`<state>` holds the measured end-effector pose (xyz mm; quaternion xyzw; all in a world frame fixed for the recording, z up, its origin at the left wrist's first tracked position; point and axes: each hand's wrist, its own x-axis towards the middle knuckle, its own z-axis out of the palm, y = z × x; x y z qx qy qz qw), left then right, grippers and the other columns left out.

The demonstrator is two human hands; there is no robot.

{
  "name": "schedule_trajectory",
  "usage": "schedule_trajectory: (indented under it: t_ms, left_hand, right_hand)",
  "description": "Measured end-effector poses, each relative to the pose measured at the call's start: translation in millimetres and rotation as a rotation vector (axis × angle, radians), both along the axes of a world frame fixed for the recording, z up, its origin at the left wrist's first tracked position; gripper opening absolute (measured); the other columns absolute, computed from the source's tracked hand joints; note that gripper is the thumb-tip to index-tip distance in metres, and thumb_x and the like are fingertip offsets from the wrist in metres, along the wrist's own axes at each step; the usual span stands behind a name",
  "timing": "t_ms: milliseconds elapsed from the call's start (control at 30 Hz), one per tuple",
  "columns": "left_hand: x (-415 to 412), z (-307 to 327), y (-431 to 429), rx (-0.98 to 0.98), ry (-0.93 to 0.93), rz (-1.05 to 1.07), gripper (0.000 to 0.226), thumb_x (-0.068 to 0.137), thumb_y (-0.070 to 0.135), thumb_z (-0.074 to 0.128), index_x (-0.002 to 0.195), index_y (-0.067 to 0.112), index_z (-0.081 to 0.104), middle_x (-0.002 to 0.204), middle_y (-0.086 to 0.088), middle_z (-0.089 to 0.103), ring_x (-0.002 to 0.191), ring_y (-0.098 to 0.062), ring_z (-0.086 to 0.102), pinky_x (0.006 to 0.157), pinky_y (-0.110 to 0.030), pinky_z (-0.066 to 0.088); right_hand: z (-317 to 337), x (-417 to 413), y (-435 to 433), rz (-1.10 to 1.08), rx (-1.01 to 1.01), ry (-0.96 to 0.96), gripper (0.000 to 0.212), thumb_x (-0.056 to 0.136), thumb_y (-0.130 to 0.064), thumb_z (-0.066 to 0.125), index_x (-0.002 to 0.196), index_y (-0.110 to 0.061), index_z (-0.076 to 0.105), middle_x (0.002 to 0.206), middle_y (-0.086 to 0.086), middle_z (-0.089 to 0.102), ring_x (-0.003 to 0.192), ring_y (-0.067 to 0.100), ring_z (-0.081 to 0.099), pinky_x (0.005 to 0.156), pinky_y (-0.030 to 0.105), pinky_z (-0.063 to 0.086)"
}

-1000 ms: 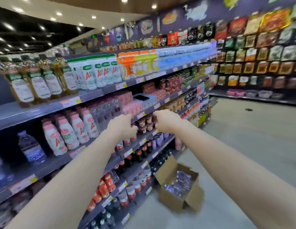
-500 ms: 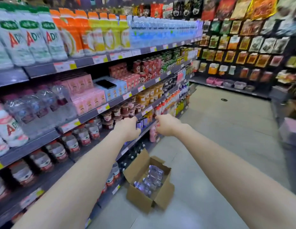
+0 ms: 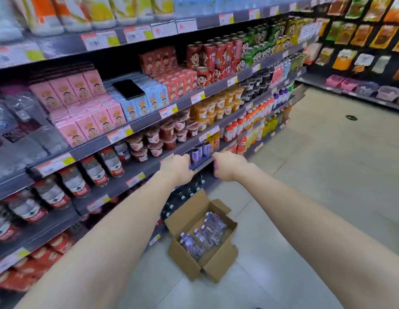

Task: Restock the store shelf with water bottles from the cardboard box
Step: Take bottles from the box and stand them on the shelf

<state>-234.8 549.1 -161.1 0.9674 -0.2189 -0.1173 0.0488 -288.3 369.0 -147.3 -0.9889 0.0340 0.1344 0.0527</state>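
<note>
Water bottles (image 3: 203,237) lie in cardboard box (image 3: 185,262) — left hand (image 3: 177,167), right hand (image 3: 229,166) curled into fists

The cardboard box (image 3: 183,260) was brown. The water bottles (image 3: 205,236) in it were clear. The pink cartons (image 3: 98,120) and red cans (image 3: 216,55) had cartoon faces.

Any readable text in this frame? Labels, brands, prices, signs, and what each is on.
Nothing in this frame can be read.
Shelf price tags: print blurred, unreadable.
Red cans: cartoon face visible, lettering too small.
Pink cartons: lettering blurred.
Red-label bottles: labels blurred.
Water bottles in the cardboard box: labels unreadable, no print visible on the box.
Hanging pouches: too blurred.
</note>
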Motion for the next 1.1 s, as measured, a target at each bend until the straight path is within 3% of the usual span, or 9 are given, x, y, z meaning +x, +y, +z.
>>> schedule_trajectory:
  t_ms: [33,133,233,367,533,633,833,933,1100]
  left_hand:
    - [5,-7,-7,0.005,0.009,0.025,0.052,0.101,0.040,0.053,0.145,0.014,0.048,0.135,-0.010,0.063,0.121,-0.034,0.060,0.090,-0.040,0.051]
    - [21,-28,-25,0.018,0.091,0.140,0.044,0.102,0.037,0.053,0.140,0.015,0.048,0.126,-0.011,0.065,0.113,-0.034,0.062,0.081,-0.039,0.043]
    - [28,-50,-36,0.011,0.166,0.269,0.037,0.102,0.037,0.053,0.132,0.015,0.049,0.130,-0.014,0.062,0.114,-0.037,0.061,0.088,-0.044,0.049]
    - [29,-88,-44,-0.020,0.258,0.406,0.046,0.100,0.034,0.052,0.142,0.015,0.047,0.135,-0.014,0.060,0.117,-0.037,0.061,0.092,-0.044,0.053]
    - [47,-150,-41,-0.064,0.296,0.551,0.048,0.101,0.031,0.054,0.146,0.016,0.050,0.139,-0.014,0.062,0.126,-0.035,0.060,0.095,-0.041,0.051]
    - [58,-195,-36,-0.037,0.354,0.602,0.049,0.099,0.032,0.053,0.145,0.015,0.050,0.135,-0.016,0.063,0.123,-0.038,0.061,0.094,-0.042,0.051]
    - [67,-292,-28,0.055,0.540,0.662,0.045,0.099,0.039,0.053,0.134,0.009,0.056,0.126,-0.016,0.066,0.116,-0.038,0.064,0.088,-0.042,0.052]
    - [71,-340,-33,0.134,0.563,0.652,0.036,0.100,0.041,0.050,0.122,0.015,0.063,0.121,-0.014,0.066,0.111,-0.034,0.063,0.086,-0.038,0.048]
    - [72,-434,-49,0.187,0.585,0.691,0.044,0.099,0.041,0.052,0.136,0.017,0.053,0.132,-0.013,0.060,0.123,-0.034,0.055,0.096,-0.040,0.044]
  right_hand:
    - [-7,12,-10,0.036,0.009,0.018,0.005,0.097,-0.014,0.051,0.102,-0.016,0.050,0.097,0.007,0.058,0.084,0.029,0.061,0.055,0.033,0.042]
    - [-27,47,-35,0.123,0.047,0.065,0.043,0.100,-0.015,0.050,0.142,-0.011,0.043,0.089,0.002,0.052,0.074,0.025,0.055,0.051,0.034,0.038]
    - [-53,76,-49,0.218,0.100,0.143,0.057,0.101,-0.014,0.051,0.155,-0.009,0.032,0.104,0.007,0.061,0.076,0.025,0.059,0.049,0.033,0.041]
    - [-94,112,-53,0.278,0.136,0.203,0.046,0.099,-0.017,0.055,0.142,-0.006,0.044,0.117,0.014,0.063,0.095,0.032,0.064,0.069,0.042,0.056]
    - [-163,145,-45,0.330,0.134,0.318,0.052,0.093,-0.004,0.048,0.144,-0.003,0.043,0.122,0.018,0.063,0.105,0.036,0.064,0.078,0.042,0.054]
    - [-213,162,-40,0.352,0.117,0.359,0.041,0.090,-0.006,0.051,0.131,-0.004,0.052,0.123,0.018,0.065,0.114,0.037,0.063,0.083,0.038,0.052]
    - [-309,191,-40,0.348,0.104,0.513,0.027,0.093,-0.026,0.060,0.114,-0.009,0.065,0.099,0.010,0.070,0.098,0.032,0.069,0.079,0.035,0.057]
    - [-356,212,-49,0.327,0.088,0.542,0.032,0.093,-0.027,0.062,0.119,-0.008,0.066,0.104,0.013,0.072,0.091,0.031,0.065,0.078,0.033,0.055]
    - [-445,247,-61,0.325,0.087,0.610,0.032,0.096,-0.021,0.058,0.122,-0.004,0.063,0.111,0.016,0.070,0.090,0.029,0.063,0.075,0.030,0.052]
